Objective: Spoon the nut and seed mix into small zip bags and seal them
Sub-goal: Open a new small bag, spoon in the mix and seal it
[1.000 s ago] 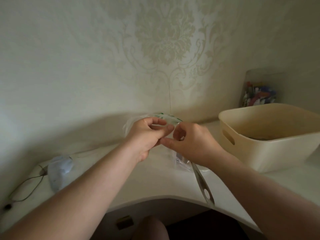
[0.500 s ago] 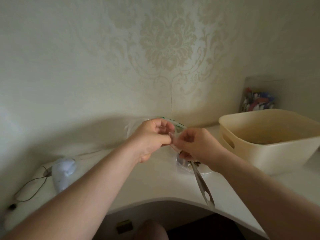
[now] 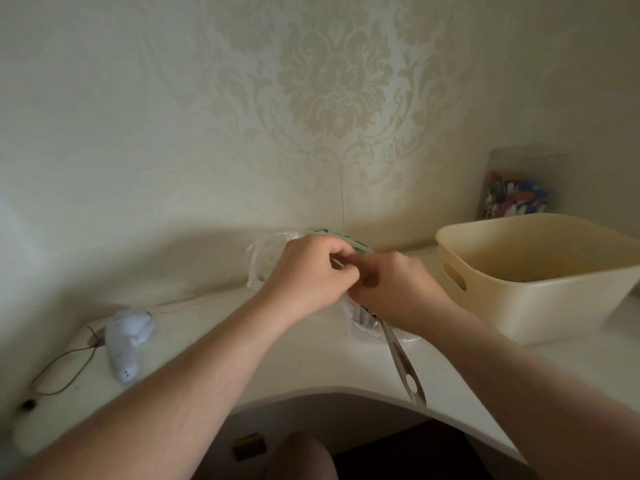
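Note:
My left hand (image 3: 308,271) and my right hand (image 3: 394,285) meet above the white desk (image 3: 311,362), and both pinch the top of a small clear zip bag (image 3: 346,263) between fingers and thumbs. Most of that bag is hidden by the hands. Behind the hands lies a pack of clear bags with a green label (image 3: 266,258). A metal spoon (image 3: 401,362) lies on the desk under my right hand, its bowl in clear plastic, its handle pointing toward me. The cream tub (image 3: 519,296) at the right holds the nut and seed mix (image 3: 526,275).
A white device (image 3: 126,341) with a thin cable (image 3: 59,372) lies at the left of the desk. A clear bag of colourful items (image 3: 512,199) leans on the wall behind the tub. The desk's front edge curves inward above my knee (image 3: 301,455).
My hands have drawn closer together on the bag's top, with the right hand moved left against the left hand. The view has tilted down slightly.

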`<state>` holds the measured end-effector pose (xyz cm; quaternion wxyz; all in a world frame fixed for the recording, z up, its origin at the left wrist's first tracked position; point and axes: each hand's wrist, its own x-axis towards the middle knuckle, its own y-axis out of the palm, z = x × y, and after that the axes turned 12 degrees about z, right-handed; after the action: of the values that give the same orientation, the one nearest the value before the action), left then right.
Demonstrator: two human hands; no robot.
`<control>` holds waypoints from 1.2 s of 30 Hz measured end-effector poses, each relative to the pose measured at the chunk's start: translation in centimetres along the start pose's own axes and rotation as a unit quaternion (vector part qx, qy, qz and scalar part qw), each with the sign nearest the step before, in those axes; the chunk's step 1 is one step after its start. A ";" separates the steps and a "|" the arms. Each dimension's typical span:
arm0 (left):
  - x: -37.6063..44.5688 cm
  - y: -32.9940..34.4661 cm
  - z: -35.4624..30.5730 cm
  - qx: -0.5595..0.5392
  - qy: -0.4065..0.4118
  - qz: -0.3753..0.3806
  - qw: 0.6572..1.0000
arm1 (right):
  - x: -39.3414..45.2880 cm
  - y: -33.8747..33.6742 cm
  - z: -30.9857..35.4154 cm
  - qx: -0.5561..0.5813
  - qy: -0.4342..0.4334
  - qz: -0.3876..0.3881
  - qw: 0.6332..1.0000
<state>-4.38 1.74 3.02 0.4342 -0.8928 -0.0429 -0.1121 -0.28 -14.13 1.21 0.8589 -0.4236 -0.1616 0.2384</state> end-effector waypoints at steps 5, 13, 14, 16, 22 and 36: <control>0.5 -0.7 1.5 -0.007 0.124 0.134 0.983 | -0.2 -0.8 0.3 0.215 0.051 0.025 0.975; 0.9 1.8 4.0 0.123 0.117 0.099 0.980 | -0.4 -1.2 -0.1 0.256 0.043 -0.011 0.966; 0.8 2.0 4.2 0.123 0.111 0.105 0.981 | -0.3 -1.2 -0.3 0.258 0.053 -0.016 0.965; 0.6 2.2 4.7 0.140 0.099 0.113 0.979 | -0.2 -1.3 -0.7 0.251 0.074 -0.009 0.965; 0.3 2.7 4.7 0.168 0.090 0.119 0.974 | -0.4 -1.2 -0.8 0.226 0.049 0.022 0.973; 1.2 0.8 2.5 0.143 0.097 0.133 0.976 | 0.6 -0.6 -1.1 0.215 0.068 -0.014 0.974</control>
<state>-2.72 3.17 1.25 0.5707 -0.8038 0.1033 -0.1321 0.90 -14.83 1.04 0.9421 -0.2417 -0.0537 0.2262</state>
